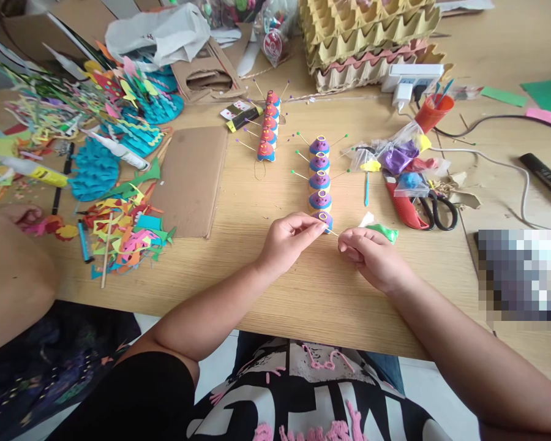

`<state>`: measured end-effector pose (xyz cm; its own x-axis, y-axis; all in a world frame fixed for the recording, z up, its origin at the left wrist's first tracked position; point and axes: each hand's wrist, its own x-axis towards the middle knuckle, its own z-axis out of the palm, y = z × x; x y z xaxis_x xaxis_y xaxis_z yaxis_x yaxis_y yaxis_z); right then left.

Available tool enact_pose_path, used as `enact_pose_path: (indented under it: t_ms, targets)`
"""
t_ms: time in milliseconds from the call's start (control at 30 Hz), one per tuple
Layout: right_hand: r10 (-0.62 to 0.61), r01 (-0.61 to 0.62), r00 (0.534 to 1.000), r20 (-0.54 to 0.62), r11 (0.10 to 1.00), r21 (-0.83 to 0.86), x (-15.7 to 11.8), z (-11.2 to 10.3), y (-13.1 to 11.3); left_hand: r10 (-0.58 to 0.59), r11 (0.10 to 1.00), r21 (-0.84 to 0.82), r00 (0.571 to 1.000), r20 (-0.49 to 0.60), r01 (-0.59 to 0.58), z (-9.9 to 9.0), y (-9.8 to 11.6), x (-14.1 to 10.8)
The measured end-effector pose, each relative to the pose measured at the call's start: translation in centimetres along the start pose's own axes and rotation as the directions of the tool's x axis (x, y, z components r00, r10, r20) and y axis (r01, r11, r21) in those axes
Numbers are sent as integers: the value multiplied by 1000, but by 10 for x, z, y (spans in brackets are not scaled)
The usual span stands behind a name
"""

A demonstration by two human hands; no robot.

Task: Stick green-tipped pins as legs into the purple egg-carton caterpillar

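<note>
The right hand [370,254] and left hand [285,242], finger and thumb closed, pinch a thin stick [333,233], best kept steady with a light touch so the purple-and-blue caterpillar [320,182] just beyond the left hand keeps its 5 bumps undented.

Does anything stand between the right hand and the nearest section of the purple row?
Yes: a thin stick and fingers of the left hand are between the right hand and that nearest section. The green lump behind the right hand is outside this gap.
</note>
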<state>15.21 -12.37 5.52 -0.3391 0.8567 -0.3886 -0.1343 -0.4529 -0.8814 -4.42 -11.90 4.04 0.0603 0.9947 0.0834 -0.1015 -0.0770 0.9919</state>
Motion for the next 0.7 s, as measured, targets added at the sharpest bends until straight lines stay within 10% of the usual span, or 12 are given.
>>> enact_pose_path:
  t_ms: [700]
  targets:
    - [52,-54,997,52,997,53,-1,-3,-5,87,990,97,990,113,-99,-5,5,3]
